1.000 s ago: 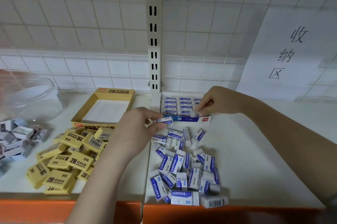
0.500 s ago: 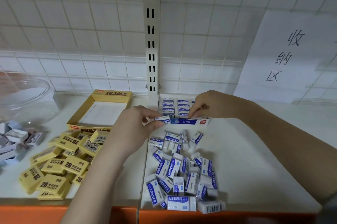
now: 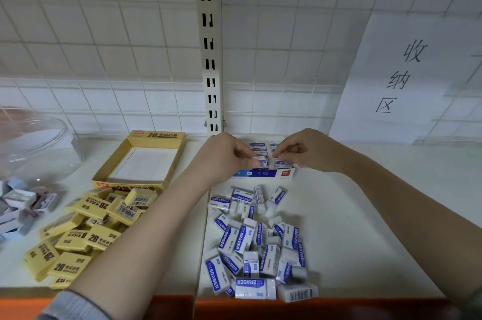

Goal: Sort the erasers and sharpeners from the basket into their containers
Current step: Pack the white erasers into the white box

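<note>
Head view: left hand (image 3: pixel 224 156) pinches a small rectangular eraser (image 3: pixel 259 162) over the cardboard box (image 3: pixel 263 173) (blue front); right hand (image 3: pixel 303 150) pinches another inside

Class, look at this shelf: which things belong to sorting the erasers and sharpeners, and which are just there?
Part of the job:
left hand and right hand at the blue eraser box
loose blue erasers
yellow erasers
empty yellow box
sharpeners
clear bowl

Just there:
paper sign
slotted upright
</note>
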